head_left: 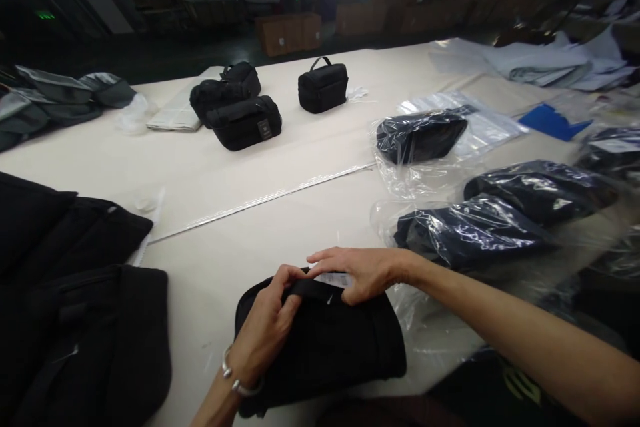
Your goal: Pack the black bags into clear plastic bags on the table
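Currently, a black bag point(345, 347) lies on the pale table point(310, 153), directly in front of the person and near the table's closest edge. The left hand point(265, 323) is closed narrowly on the bag's carrying strap point(316, 289), thumb on the near side, fingers reaching over the far side. The right hand point(374, 271) is partly curled over the top of the bag, thumb and fingers apart around a white printed label point(334, 279); whether the label is pinched or only covered cannot be told.

Possible faults: the label may crease or pull loose if the right thumb drags across it while the left hand tugs the strap. The strap may twist if it is lifted at one end only. The soft body of the bag may fold if pressed from above. The bag may slide toward the near edge if the strap is drawn toward the person. Loose clear film point(417, 330) lies just beside the bag on the right, below the wrapped bags point(473, 233); it may catch beneath the bag if the bag is shifted that way
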Demonstrator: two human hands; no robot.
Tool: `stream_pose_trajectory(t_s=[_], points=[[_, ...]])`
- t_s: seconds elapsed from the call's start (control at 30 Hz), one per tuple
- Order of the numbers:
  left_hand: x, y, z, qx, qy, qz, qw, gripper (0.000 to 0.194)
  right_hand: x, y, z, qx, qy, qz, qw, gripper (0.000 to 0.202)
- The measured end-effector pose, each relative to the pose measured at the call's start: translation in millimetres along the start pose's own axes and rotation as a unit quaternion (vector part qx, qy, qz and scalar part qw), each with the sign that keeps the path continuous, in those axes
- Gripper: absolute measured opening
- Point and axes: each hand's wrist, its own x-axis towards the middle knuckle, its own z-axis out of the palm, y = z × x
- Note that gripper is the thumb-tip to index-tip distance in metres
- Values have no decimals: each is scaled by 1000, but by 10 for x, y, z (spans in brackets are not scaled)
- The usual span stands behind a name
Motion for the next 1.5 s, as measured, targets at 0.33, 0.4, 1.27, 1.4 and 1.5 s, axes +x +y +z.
stream_pose_trajectory(t_s=[0.33,0.4,1.27,1.4,1.5], points=[[-43,-14,-38,3,-30,-19,999,14,296,10,29,-75,-64,-38,994,49],[-35,16,-47,34,-39,-33,998,13,300,-19,-24,-76,-90,-27,993,50],[325,221,58,-50,-122,27,991,33,-241,434,291,-211,203,-8,956,53],[294,250,111,-81,-141,50,985,34,-116,459,353,-132,194,-20,972,59],[281,292,149,-90,-161,66,981,37,33,536,359,-86,171,-36,981,42]])
